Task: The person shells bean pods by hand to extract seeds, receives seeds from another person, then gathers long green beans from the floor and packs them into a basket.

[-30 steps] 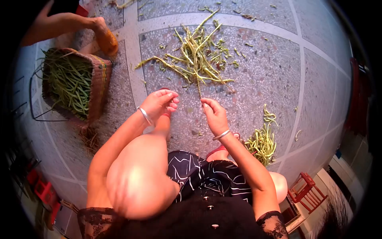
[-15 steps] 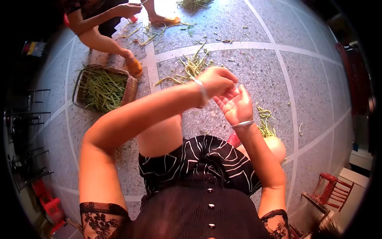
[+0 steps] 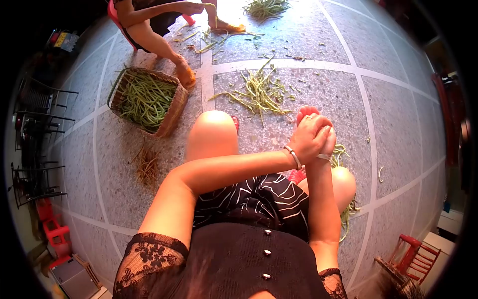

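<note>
My left hand (image 3: 309, 137) reaches across my lap and is wrapped over my right hand (image 3: 326, 144). Fingertips of the right hand, pressed together, show above the left hand's knuckles. The left hand covers most of the right palm, so anything inside it is hidden. Both wrists wear a bracelet. Beyond the hands, a loose pile of long green beans (image 3: 261, 92) lies on the floor. More bean strands (image 3: 338, 155) are beside my right knee.
A woven basket (image 3: 172, 112) full of green beans stands at the left. Another person (image 3: 164, 37) sits behind it, holding a strand. A bean bunch (image 3: 266, 9) lies at the far side, brown scraps (image 3: 147, 164) at left, and a red wooden chair (image 3: 416, 259) at lower right.
My hands have come together: the left has moved right and closed over the right, which was open palm-up. The view has shifted, so the basket and bean pile sit further right.
</note>
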The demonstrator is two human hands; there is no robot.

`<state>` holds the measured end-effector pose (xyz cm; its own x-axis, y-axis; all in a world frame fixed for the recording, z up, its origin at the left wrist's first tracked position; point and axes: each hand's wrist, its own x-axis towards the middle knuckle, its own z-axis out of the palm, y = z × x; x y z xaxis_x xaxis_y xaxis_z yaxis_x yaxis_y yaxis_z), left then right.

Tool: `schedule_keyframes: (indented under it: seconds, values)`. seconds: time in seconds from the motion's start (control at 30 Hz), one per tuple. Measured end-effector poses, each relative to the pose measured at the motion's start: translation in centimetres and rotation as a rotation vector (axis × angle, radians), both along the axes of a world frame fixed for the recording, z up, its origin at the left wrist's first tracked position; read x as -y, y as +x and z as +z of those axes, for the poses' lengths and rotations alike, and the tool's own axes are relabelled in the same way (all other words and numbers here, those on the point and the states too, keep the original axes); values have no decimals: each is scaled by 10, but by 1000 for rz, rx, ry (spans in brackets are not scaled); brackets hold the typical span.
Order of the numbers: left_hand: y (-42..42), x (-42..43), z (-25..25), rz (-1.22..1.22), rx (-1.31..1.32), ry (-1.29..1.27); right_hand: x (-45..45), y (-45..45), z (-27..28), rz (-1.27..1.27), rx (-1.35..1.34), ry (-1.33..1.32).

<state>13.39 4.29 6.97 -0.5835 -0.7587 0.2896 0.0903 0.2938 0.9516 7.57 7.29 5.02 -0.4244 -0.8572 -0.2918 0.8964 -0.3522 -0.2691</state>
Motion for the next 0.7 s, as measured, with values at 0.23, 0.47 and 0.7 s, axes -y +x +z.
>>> schedule_keyframes:
  seconds: [0.23,0.47,0.7]
  values:
    - [-18,11,-8,-74,-179,291,7,-29,-17,-36,-8,54]
    - [-26,24,-3,24,-184,113,10,-42,-26,-44,-14,100]
    - [-26,28,0,-80,-232,196,11,-42,-27,-38,-14,120]
